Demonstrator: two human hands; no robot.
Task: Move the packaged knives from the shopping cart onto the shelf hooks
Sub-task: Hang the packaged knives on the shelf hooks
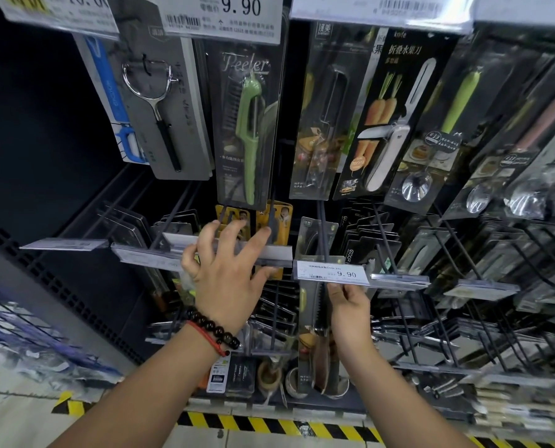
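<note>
The clear price-tag holder (pixel 237 252) on a middle hook is being touched by the left hand (pixel 227 270), fingers spread. A packaged knife (pixel 314 321) hanging below the 9.90 label (pixel 331 273) is apparently being pinched by the right hand (pixel 350 305), though the fingertips are being hidden.

The upper price tag (pixel 224 17) and lower price tag (pixel 331 272) read "9.90"; green peeler package (pixel 247 124) reads "Peeler".

view: head, one wide-angle camera | faces: forward, tilted slightly down at the shelf hooks (pixel 323 231) | range: close, within arm's reach | bottom edge: striped floor tape (pixel 269 423)
</note>
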